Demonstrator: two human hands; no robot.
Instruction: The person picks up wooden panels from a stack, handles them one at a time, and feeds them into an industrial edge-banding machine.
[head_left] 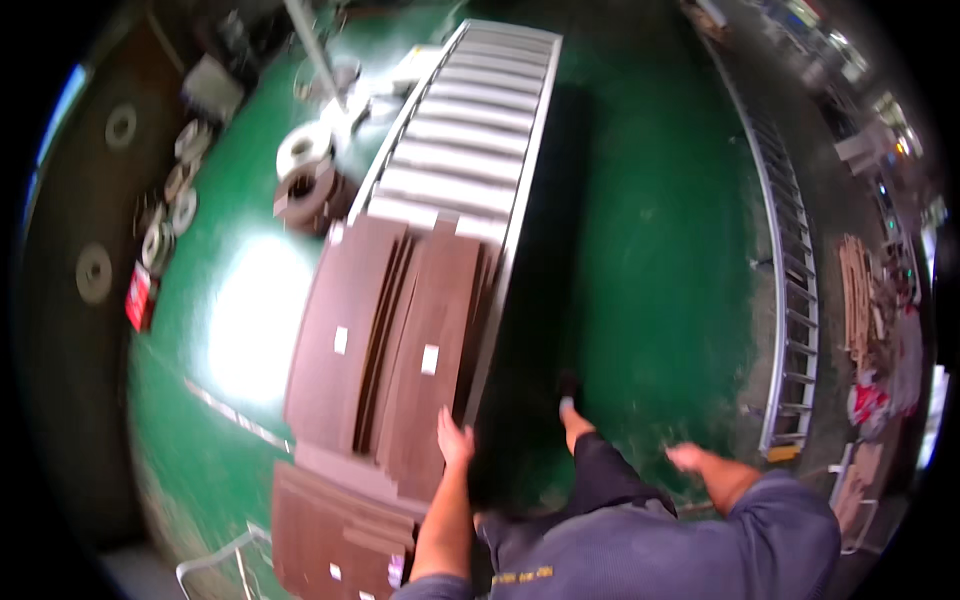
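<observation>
My left hand [455,438] is at the right edge of a stack of long dark brown boards [432,300], its fingers stretched out; I cannot tell whether it touches them. A small white label [430,359] is stuck on the top board of that stack. To its left lies a second stack of wider brown boards [345,310], also labelled. Both rest on a roller conveyor [465,125] with metal rollers. Out to the right, over the green floor, hangs my right hand [686,457], with no object visible at it; its fingers are blurred.
More brown boards [325,530] lie at the lower left, near a white tubular frame [215,562]. Beyond the conveyor's left side stand rolls of edge banding [308,190]. Another roller track [790,300] runs along the right. One of my feet [568,395] is on the green floor [650,250].
</observation>
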